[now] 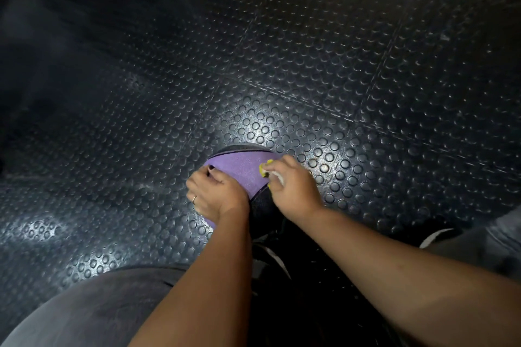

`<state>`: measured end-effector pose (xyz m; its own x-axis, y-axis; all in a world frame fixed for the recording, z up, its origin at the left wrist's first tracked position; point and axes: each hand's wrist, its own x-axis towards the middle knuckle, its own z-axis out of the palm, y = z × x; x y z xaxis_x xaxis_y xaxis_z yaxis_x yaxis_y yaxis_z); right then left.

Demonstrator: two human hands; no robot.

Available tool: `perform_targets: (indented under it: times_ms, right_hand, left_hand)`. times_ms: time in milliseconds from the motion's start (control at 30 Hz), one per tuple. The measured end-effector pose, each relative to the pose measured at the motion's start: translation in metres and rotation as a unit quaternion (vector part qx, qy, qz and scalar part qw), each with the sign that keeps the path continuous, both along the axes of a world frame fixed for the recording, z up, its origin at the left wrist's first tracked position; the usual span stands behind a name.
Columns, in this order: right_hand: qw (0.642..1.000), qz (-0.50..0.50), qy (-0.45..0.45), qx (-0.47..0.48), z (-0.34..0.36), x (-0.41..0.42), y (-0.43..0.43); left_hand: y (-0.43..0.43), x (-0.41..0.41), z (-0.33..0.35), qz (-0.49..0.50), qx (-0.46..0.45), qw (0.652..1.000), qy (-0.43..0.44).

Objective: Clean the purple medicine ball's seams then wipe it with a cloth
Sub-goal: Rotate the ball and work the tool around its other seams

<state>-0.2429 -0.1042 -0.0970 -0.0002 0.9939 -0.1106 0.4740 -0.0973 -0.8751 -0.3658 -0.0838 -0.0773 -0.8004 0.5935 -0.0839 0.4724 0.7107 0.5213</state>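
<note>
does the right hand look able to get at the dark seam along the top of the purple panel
Probably yes. The seam lies bare just beyond the right hand, which grips a white and yellow piece on the medicine ball; the left hand holds the other side.

Beyond the ball: the studded floor (338,79) runs open past the medicine ball (239,169), ahead and to both far sides; a hand could pass there.
Ball's left flank: covered by the left hand (215,194), which holds the ball.
Ball's right flank: taken by the right hand (293,186), pinching a cloth (266,170) against the purple panel.
Between the hands: a purple strip on top lies exposed (narrow, reachable only from above).
Near side: a black shoe (267,256) sits close against the ball, between the two forearms.
Lower left: a grey knee (93,310) blocks the approach.
Lower right: a second shoe (439,234) and a grey trouser leg (493,239) close that corner.
</note>
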Motion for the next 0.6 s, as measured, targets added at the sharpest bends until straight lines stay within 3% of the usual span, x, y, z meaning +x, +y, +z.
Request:
perform_targets:
  times_ms: [133, 233, 400, 600]
  right_hand:
    - [0.990, 0.106, -0.028, 0.090, 0.012, -0.014, -0.018]
    - [0.992, 0.077, -0.023, 0.097, 0.006, -0.013, -0.012]
    - [1.000, -0.015, -0.021, -0.002, -0.003, -0.004, 0.004]
    - [0.965, -0.029, -0.022, -0.258, -0.052, 0.037, 0.000]
  left_hand:
    - [0.001, -0.007, 0.003, 0.043, 0.000, 0.999, -0.023]
    - [-0.003, -0.009, 0.001, 0.054, 0.002, 0.998, -0.022]
    - [-0.005, -0.010, -0.001, 0.057, 0.001, 0.998, -0.024]
    - [-0.010, -0.011, -0.001, 0.051, 0.010, 0.998, -0.021]
